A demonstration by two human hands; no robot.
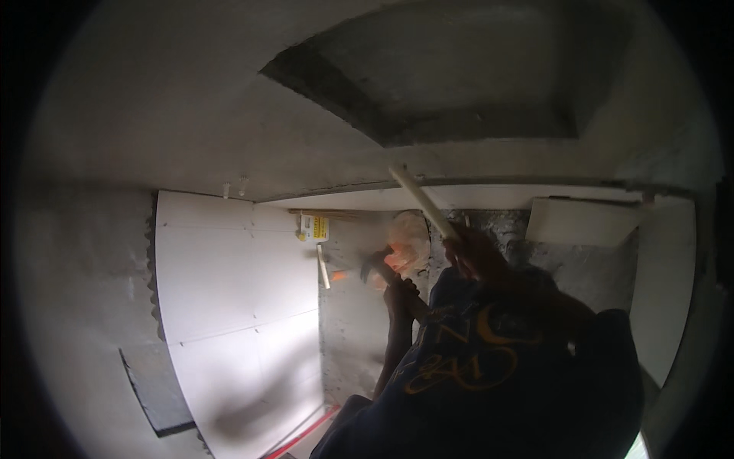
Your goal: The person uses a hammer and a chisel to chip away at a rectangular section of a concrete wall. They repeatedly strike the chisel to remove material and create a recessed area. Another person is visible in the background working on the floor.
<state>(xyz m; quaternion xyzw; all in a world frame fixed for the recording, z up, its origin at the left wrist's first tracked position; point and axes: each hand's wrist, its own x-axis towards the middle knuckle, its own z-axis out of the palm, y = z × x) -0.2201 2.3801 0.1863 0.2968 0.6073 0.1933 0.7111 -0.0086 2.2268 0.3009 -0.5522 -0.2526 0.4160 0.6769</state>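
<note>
My left hand [401,297] is closed around the handle of a hammer [375,264], whose dark head points left, in front of a clear plastic bag. Farther right, my right hand [475,254] grips the lower end of a white pipe [422,200]. The pipe slants up and to the left, and its far end is free of anything. Both hands are in front of my dark printed shirt [489,367]. Dim light hides the details of my fingers.
White panels [245,298] cover the left wall. Past my left hand lie a plastic bag [410,233], a white container with a yellow label [313,227], a short white pipe piece [323,268] and an orange object [340,275]. A pale slab [581,222] stands at right.
</note>
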